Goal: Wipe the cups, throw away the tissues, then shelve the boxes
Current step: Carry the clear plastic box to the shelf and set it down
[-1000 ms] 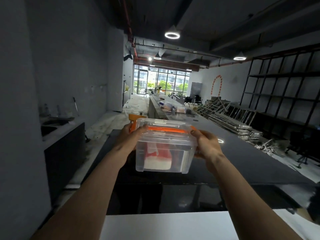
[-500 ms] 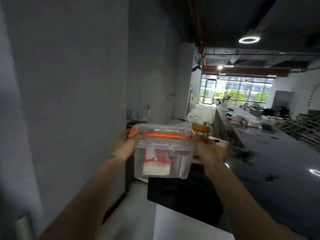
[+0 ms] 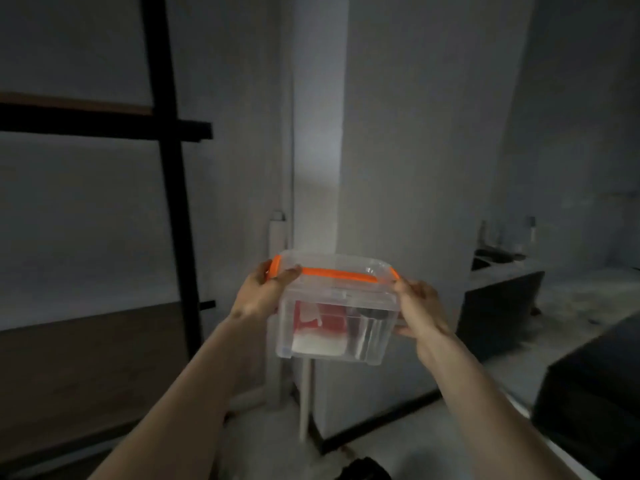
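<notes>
Between the two hands, at chest height in front of the person, sits a clear box [image 3: 337, 315] with an orange-trimmed lid [image 3: 337, 273]. It is carried in the air, tilted slightly down toward its right end. Left hand [image 3: 263, 296] clasps the box's left end, thumb lying over the lid's edge beside the orange clip [image 3: 275, 266]. Right hand [image 3: 420, 311] clasps the right end, fingers wrapped under and behind the box. Inside the box, a red and white item [image 3: 320, 327] fills the left part, and a clear cup [image 3: 369, 336] stands to its right, though blur leaves its details unclear. Left of the box, beyond the left forearm, rises a black-framed shelf [image 3: 173, 188] with brown boards. Behind the box stands a grey wall [image 3: 398, 133]. Right of the box, further back, is a dark counter [image 3: 502, 292].
</notes>
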{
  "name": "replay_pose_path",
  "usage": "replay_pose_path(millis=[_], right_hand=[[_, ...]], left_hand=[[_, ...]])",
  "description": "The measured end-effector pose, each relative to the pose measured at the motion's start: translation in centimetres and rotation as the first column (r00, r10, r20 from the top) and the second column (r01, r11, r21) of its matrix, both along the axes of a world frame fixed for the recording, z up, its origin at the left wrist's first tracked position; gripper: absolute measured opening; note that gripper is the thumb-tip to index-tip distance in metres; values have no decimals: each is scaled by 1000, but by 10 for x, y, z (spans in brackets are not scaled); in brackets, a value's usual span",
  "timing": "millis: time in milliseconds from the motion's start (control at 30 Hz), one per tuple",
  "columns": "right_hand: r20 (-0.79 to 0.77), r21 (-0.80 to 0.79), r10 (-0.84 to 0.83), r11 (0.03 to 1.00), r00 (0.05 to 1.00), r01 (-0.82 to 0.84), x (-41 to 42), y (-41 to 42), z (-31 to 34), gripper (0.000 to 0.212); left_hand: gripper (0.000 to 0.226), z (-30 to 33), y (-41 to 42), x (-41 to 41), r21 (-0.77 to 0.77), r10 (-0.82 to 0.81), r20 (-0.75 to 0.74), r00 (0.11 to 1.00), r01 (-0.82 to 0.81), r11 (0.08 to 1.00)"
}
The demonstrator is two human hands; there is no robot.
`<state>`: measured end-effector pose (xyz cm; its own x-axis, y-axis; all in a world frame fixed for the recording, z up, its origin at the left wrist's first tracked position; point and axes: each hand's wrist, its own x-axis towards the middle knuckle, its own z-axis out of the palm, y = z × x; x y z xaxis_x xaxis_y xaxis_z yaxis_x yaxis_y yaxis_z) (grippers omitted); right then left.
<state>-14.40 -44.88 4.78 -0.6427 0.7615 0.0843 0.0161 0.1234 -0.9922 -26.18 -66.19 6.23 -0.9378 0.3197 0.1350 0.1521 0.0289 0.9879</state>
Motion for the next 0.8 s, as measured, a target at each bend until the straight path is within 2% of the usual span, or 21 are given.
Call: replay_pose_path(millis=[67, 200, 267, 367, 433, 600, 733, 800], right_hand=[[12, 13, 55, 998, 998, -55, -34, -39, -7, 24], [54, 16, 155, 988, 986, -156, -100, -125, -17, 45], [74, 18, 214, 976, 974, -216, -130, -171, -20, 45], [85, 39, 292, 955, 953, -296, -171, -246, -25, 33], [81, 31, 339, 939, 937, -343, -198, -295, -31, 36], [97, 34, 444, 893, 891, -449, -257, -402, -60, 43], [139, 32, 523, 846, 841, -532, -290, -467, -79, 29], [156, 32, 548, 829, 822, -559, -309, -492, -90, 39]], left_hand=[[58, -8, -49, -16, 5, 46, 10, 999, -46, 999], [87, -26, -149, -52, 14, 148, 30, 989, -148, 989], [89, -31, -199, -67, 27, 194, 39, 980, -195, 980], [90, -39, -275, -92, 18, 267, 45, 963, -268, 963], [91, -46, -325, -111, 20, 319, 54, 946, -320, 947], [76, -66, -433, -146, 19, 421, 95, 902, -425, 905], [60, -88, -499, -172, 31, 483, 139, 864, -492, 870], [60, -101, -524, -184, 35, 501, 161, 850, -512, 858]])
